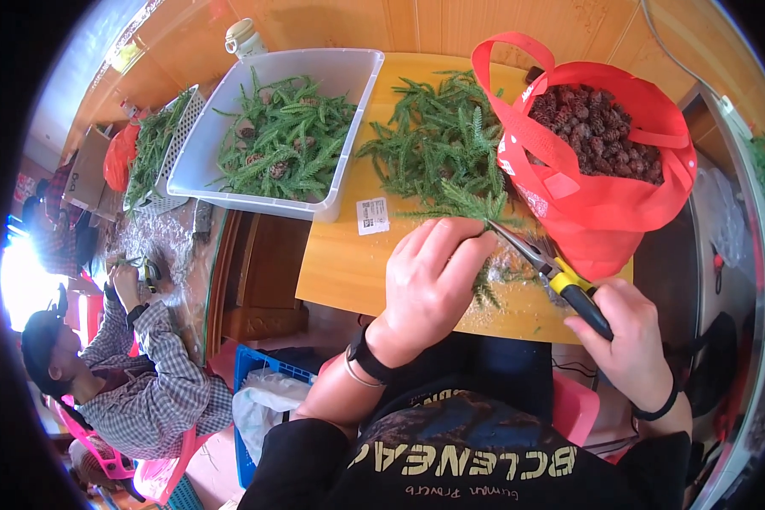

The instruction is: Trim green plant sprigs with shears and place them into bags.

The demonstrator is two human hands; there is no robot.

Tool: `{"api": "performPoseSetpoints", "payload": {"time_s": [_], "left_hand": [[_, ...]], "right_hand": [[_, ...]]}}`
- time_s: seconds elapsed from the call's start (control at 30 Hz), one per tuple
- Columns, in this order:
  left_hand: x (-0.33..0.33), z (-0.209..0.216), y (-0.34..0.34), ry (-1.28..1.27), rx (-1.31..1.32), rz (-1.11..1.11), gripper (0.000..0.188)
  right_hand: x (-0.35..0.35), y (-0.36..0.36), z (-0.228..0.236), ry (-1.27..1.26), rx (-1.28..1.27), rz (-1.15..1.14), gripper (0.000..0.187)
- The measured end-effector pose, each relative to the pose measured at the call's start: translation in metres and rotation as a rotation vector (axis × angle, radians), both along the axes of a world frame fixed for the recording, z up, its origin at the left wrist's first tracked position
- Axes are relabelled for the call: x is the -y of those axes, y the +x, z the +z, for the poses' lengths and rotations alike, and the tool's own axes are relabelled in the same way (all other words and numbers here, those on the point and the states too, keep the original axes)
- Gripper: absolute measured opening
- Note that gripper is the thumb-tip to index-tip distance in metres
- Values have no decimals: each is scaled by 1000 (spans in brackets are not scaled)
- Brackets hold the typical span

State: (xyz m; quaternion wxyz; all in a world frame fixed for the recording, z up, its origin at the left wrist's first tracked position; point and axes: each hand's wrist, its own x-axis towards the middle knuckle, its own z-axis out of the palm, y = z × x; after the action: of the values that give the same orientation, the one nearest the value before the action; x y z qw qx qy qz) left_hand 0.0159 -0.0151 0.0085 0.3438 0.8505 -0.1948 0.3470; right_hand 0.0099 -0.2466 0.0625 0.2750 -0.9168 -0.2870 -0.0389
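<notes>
My left hand [438, 272] is closed in a pinch on an artificial pine sprig [476, 204] above the near part of the yellow table. In my right hand [625, 336] are long-nose pliers [561, 276] with black and yellow handles. Their jaw tips meet the sprig right beside my left fingertips; whether they grip a stem or wire there is too small to tell. Behind my hands lies a heap of loose green sprigs [446, 127]. A red fabric bag [586, 204] full of brown pine cones [599, 127] stands at the right.
A clear plastic bin [348, 170] holds sprigs with cones, left of the heap. A white label [372, 216] lies on the table [340, 272]. A co-worker in a checked shirt [161, 391] sits at another table on the left. A blue crate [248, 408] stands beside me.
</notes>
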Motion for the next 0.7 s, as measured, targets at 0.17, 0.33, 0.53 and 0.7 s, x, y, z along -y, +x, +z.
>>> {"api": "performPoseSetpoints", "payload": {"time_s": [0.17,0.33,0.53,0.7], "left_hand": [[-6,-10,1,-222,-84,-56,23],[-33,-19,0,-530,-356,-188,21],[-35,-18,-10,-1155,-788,-756,22],[-26,-23,-10,-1088,-878,-927,20]], "right_hand": [[12,4,-6,66,-351,70,19],[40,13,-56,182,-358,-58,26],[55,25,-109,-117,37,-48,22],[29,23,-56,-57,104,-82,19]]}}
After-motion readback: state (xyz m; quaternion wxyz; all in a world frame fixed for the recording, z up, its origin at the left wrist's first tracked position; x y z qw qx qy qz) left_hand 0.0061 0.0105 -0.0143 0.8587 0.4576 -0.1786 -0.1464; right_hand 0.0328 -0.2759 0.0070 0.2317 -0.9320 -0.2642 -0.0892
